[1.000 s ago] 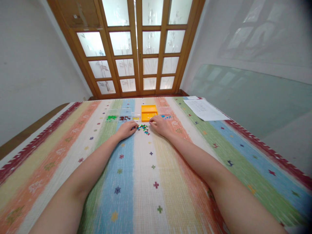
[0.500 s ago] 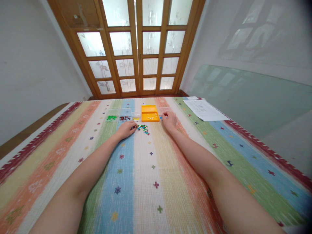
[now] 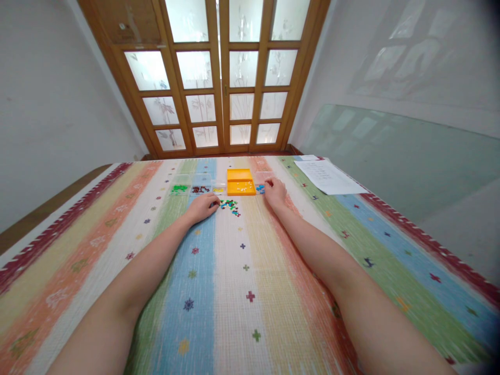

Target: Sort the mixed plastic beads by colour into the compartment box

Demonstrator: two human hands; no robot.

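Observation:
A loose pile of small green, blue and dark red pieces (image 3: 230,206) lies on the tablecloth. My left hand (image 3: 203,208) rests at the pile's left edge, fingers curled and closed; anything between the fingertips is too small to make out. My right hand (image 3: 275,191) is at the right side of a clear box with blue pieces (image 3: 260,189), its fingertips pinched together, their contents hidden. Beside that box, an open yellow box (image 3: 241,174) holds several small white pieces (image 3: 245,186). Further left, clear boxes hold yellow pieces (image 3: 218,190), dark red pieces (image 3: 200,189) and green pieces (image 3: 179,188).
A striped tablecloth (image 3: 234,312) with small printed figures covers the table. Printed paper sheets (image 3: 326,176) lie at the far right. Beyond the table stand wooden doors with glass panes (image 3: 223,104), and a pale glass panel (image 3: 394,151) leans along the right wall.
My right hand has moved slightly to the right, baring more of the blue pieces in the clear box. My left hand stays by the pile.

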